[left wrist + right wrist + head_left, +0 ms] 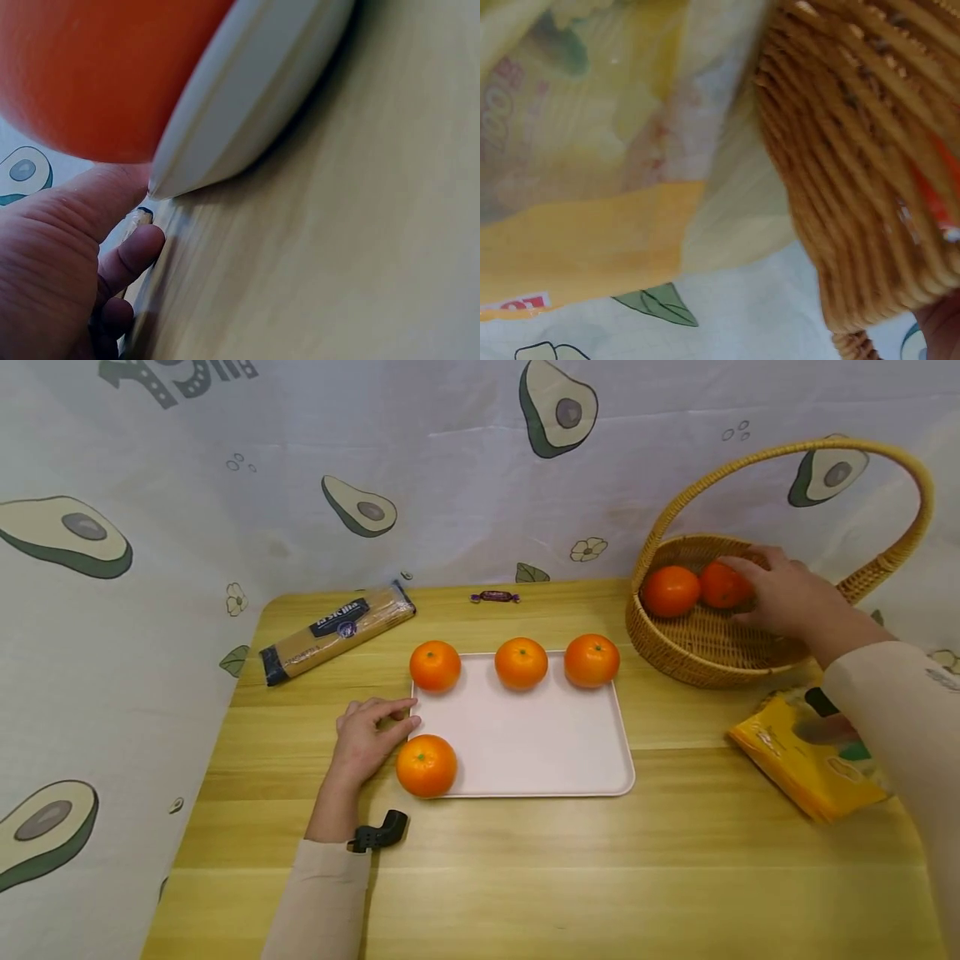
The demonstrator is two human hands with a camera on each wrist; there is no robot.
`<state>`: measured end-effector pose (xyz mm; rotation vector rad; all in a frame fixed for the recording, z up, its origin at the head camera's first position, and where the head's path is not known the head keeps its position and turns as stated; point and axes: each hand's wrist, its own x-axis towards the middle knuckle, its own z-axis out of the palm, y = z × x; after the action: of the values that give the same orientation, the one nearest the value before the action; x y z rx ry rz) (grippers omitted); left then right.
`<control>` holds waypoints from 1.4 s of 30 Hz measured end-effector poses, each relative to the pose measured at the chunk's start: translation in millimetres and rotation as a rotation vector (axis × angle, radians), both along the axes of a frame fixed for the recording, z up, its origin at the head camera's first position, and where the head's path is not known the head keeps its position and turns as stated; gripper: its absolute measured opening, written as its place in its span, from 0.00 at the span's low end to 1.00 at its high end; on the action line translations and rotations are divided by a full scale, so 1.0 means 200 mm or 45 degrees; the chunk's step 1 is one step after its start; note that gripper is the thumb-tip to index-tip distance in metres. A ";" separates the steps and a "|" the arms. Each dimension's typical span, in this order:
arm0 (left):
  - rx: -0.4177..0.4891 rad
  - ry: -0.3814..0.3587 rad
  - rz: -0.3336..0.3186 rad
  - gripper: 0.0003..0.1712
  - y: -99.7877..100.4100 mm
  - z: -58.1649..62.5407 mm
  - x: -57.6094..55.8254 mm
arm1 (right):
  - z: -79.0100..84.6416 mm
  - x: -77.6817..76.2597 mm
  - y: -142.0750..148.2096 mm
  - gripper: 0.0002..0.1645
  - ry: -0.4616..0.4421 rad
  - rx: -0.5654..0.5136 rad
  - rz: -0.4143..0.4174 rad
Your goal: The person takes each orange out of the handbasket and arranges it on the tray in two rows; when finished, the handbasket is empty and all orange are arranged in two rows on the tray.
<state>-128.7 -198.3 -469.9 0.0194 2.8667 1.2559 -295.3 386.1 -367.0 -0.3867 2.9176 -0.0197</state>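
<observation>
In the head view my left hand point(366, 739) is at the left edge of a pale pink tray point(540, 752), thumb and forefinger tips against the rim. The left wrist view shows the thumb by the rim point(232, 97), under a close orange. Several oranges sit along the tray's edges, including one near-left point(427, 766), one far-left point(435, 666) and one far-right point(592, 660). At the right, my right hand point(791, 597) reaches into a wicker basket point(675, 652) and holds an orange point(722, 585) between thumb and fingers. Another orange point(671, 592) lies beside it. The right wrist view shows mainly basket weave point(855, 150).
A pack of spaghetti point(337, 633) lies at the back left, and a wrapped candy point(495, 597) at the back middle. A yellow packet point(810, 768) sits under the right forearm. The basket's tall handle point(795, 447) arches over the right hand. A patterned cloth hangs behind.
</observation>
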 end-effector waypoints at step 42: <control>0.007 0.000 0.024 0.19 0.00 -0.01 -0.01 | -0.10 -0.10 0.00 0.55 0.074 -0.074 0.067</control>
<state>-129.8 -197.4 -471.4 -0.0075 2.8702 1.2670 -315.3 385.4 -386.9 -0.4809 2.9679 -0.0878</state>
